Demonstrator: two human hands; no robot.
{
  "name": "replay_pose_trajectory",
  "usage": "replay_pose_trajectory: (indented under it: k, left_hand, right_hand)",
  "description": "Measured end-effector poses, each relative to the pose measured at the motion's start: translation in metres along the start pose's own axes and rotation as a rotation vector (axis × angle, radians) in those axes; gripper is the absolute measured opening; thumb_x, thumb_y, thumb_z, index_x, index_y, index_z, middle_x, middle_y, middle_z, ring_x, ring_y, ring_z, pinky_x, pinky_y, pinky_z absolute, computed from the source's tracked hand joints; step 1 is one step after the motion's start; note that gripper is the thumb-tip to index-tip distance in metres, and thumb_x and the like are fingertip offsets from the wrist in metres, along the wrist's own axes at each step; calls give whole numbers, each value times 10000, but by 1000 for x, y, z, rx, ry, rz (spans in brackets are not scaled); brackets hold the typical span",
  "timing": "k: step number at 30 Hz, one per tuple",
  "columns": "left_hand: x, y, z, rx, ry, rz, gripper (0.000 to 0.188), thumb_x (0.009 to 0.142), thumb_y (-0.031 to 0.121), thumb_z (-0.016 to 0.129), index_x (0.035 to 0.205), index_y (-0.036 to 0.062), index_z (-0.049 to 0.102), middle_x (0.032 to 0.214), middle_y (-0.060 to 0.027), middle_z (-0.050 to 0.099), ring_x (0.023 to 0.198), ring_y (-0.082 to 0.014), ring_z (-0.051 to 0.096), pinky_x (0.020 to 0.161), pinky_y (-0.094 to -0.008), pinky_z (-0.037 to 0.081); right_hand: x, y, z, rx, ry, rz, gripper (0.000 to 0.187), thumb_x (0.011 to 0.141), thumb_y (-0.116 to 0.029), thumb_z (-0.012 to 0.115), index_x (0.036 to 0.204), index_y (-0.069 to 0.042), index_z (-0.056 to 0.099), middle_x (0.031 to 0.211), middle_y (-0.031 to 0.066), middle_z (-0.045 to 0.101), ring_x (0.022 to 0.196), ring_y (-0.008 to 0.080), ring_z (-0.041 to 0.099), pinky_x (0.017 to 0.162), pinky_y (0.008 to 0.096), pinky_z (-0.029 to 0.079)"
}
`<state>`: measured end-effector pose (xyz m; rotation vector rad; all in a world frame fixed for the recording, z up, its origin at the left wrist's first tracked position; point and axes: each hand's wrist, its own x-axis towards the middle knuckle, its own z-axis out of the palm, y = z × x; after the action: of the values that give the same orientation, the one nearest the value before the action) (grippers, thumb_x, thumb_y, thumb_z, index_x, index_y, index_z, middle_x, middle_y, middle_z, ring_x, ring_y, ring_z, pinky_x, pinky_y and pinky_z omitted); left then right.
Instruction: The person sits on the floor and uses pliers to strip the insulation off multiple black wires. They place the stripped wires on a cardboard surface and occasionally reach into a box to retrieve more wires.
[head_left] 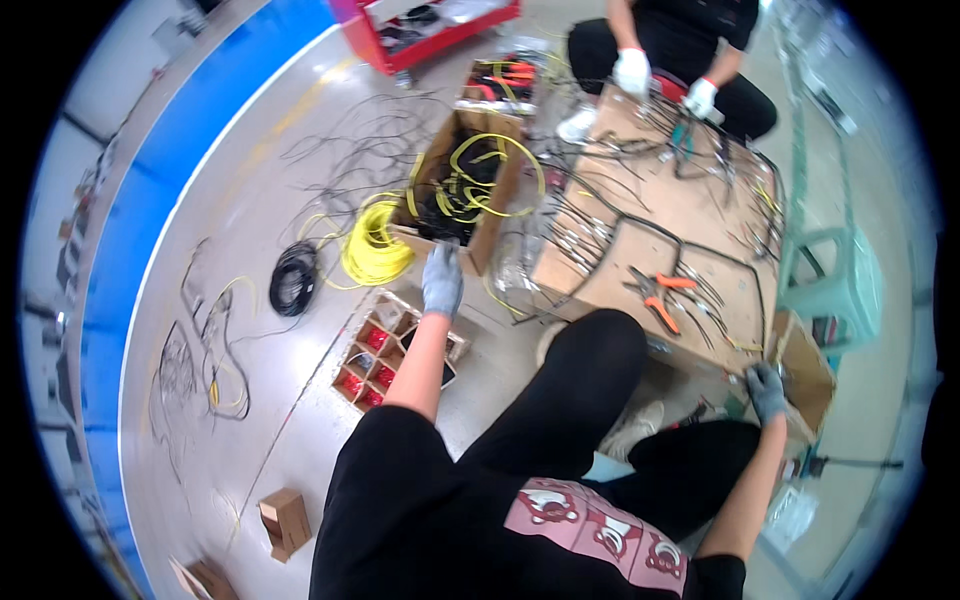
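Note:
My left hand (442,283), in a grey glove, reaches forward to the near edge of a long cardboard box (480,238) and is closed on its rim. Black cables and a looped yellow cable (545,180) fill that box. At the near right corner of a large cardboard-topped work surface (640,255) is my right hand (766,392), also grey-gloved. Its fingers are curled, and what they hold is too small to make out. A black cable harness (690,243) lies across the surface, its end close to my right hand. Orange-handled pliers (660,295) rest beside it.
Left of the box are a yellow cable coil (375,248) and a black coil (293,280). A divided tray (350,405) with red parts sits under my left forearm. Across the surface, a co-worker's white-gloved hands (632,73) handle cables. A green stool (850,285) stands right.

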<state>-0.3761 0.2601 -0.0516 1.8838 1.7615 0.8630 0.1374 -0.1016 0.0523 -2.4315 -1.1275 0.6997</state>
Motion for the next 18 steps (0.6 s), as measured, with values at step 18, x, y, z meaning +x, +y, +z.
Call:
replay_pose_trajectory:
  k: [18]
  left_hand:
    - [-128, 68, 61, 53, -448, 208, 360, 743, 171, 624, 1065, 71, 495, 816, -153, 603, 777, -320, 584, 711, -412, 457]
  right_hand:
    - [-75, -128, 18, 6, 394, -444, 104, 807, -100, 539, 876, -33, 581, 824, 146, 595, 784, 314, 575, 721, 357, 462]
